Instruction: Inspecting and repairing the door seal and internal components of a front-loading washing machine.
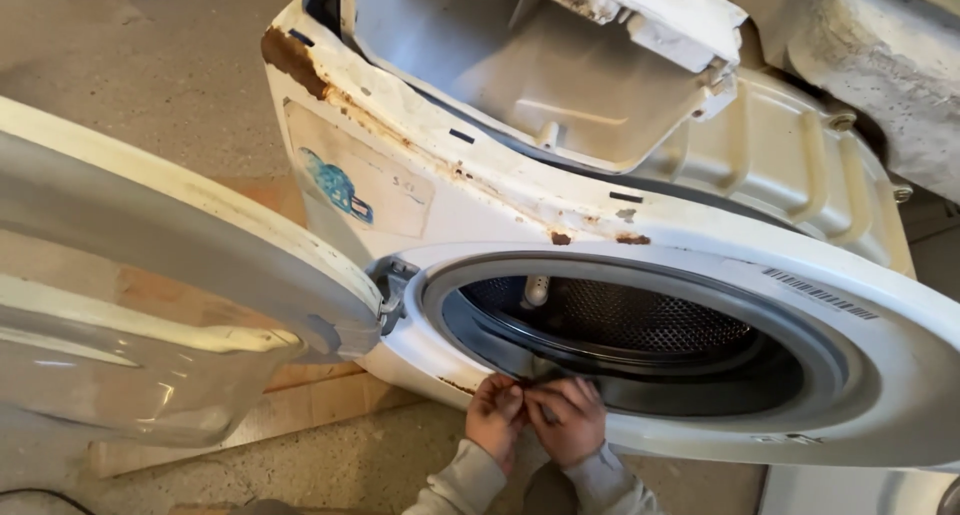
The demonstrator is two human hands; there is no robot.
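Observation:
A white, rust-stained front-loading washing machine (480, 210) with its top removed fills the view. Its round door (150, 275) hangs open to the left. My left hand (494, 415) and my right hand (566, 415) are side by side at the lower rim of the door opening, fingers pinched on the grey rubber door seal (640, 395). Both hands touch each other at the fingertips. Behind the seal shows the perforated metal drum (620, 315). Grey sleeves cover my wrists.
The bare plastic tub (790, 165) and detergent drawer housing (560, 85) are exposed on top. A door hinge (392, 285) sits left of the opening. A wooden board (300, 405) lies under the machine on a speckled floor (150, 55).

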